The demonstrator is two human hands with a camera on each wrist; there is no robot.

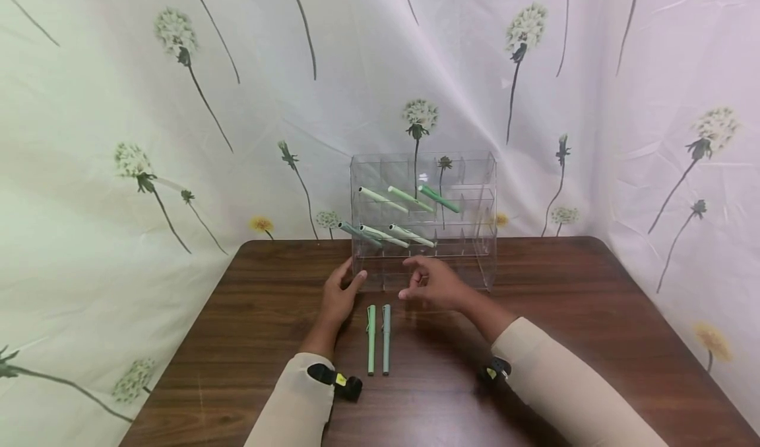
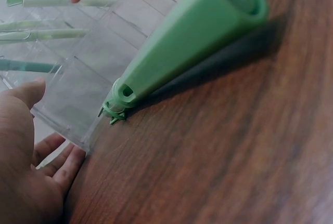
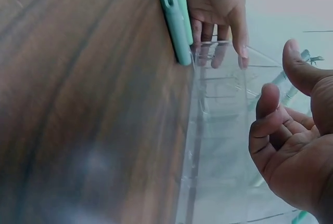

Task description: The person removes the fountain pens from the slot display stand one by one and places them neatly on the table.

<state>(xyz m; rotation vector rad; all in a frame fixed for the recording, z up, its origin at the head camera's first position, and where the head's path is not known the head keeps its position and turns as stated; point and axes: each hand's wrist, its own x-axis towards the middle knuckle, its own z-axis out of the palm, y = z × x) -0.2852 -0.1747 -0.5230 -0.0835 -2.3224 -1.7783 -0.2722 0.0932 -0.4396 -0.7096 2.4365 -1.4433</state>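
My left hand (image 1: 340, 297) holds the lower left side of a clear tiered pen stand (image 1: 483, 262), thumb at the front and fingers along the outer side. Just before the lowest tier, my right hand (image 1: 438, 285) hovers with nothing in it; its thumb (image 3: 297, 65) stands apart from its bent fingers. On the table between the forearms lie a light green pen (image 1: 371, 341) and a grey-blue pen (image 1: 386, 341), side by side. Leaning in an upper tier are a cream pen (image 1: 382, 200), a light green one and a dark green pen (image 1: 439, 199).
One tier lower rest a teal pen (image 1: 360, 235) and two pale green pens (image 1: 412, 236). The stand is on a dark wooden table (image 1: 261, 315) near its back edge. A white curtain (image 1: 332, 104) with dandelion prints hangs behind and at the sides.
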